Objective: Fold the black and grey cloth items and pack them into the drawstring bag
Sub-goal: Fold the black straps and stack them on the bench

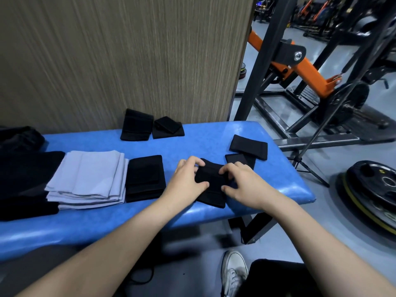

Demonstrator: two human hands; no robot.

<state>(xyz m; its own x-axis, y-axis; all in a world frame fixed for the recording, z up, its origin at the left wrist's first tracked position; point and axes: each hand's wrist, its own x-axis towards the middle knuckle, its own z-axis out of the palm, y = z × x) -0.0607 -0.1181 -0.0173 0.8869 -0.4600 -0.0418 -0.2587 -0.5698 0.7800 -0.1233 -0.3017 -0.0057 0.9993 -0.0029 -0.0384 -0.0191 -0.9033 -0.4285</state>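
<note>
On the blue padded bench point(192, 146) a small black cloth point(211, 183) lies partly folded near the front edge. My left hand point(187, 181) pinches its left side and my right hand point(242, 183) pinches its right side. A stack of folded grey cloths point(90, 179) sits to the left, with a folded black cloth point(145, 179) beside it. More folded black cloths lie at the back point(137, 125) point(168, 127) and at the right point(248, 146) point(237, 159). A dark bundle point(19, 136) sits at the far left; whether it is the drawstring bag I cannot tell.
Large black fabric point(25, 181) covers the bench's left end. A wood-grain wall point(117, 56) stands behind. A black and orange gym machine point(300, 67) and weight plates point(377, 189) are on the floor to the right. A white shoe point(233, 273) is below the bench.
</note>
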